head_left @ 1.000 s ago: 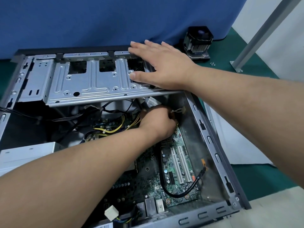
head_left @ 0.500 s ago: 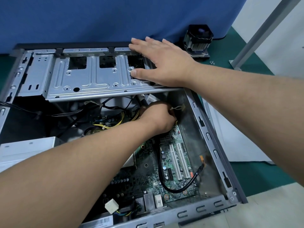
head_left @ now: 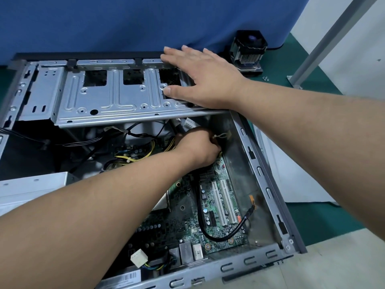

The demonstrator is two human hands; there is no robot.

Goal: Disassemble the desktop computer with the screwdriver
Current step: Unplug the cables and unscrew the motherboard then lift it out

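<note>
- Head view shows the desktop computer case (head_left: 270,184) lying open on the green table (head_left: 312,217), with its far edge close to the blue partition (head_left: 125,21).
- Right hand (head_left: 200,80) lies flat and open, fingers spread, on the drive cage (head_left: 108,97) at the far right corner of the case, pressing it and gripping nothing.
- Left hand (head_left: 198,147) is curled inside the case under the cage edge, near the yellow cables (head_left: 133,157) and the far end of the motherboard (head_left: 218,205). Whether it is closed on a connector I cannot tell, because the fingers are hidden.
- No screwdriver is visible.
- I judge the step is freeing a cable or plug. Better to pull straight by the plug body, not by the wires, while the right hand steadies the cage.
- A removed cooler fan (head_left: 249,51) stands on the table beyond the far right corner.
</note>
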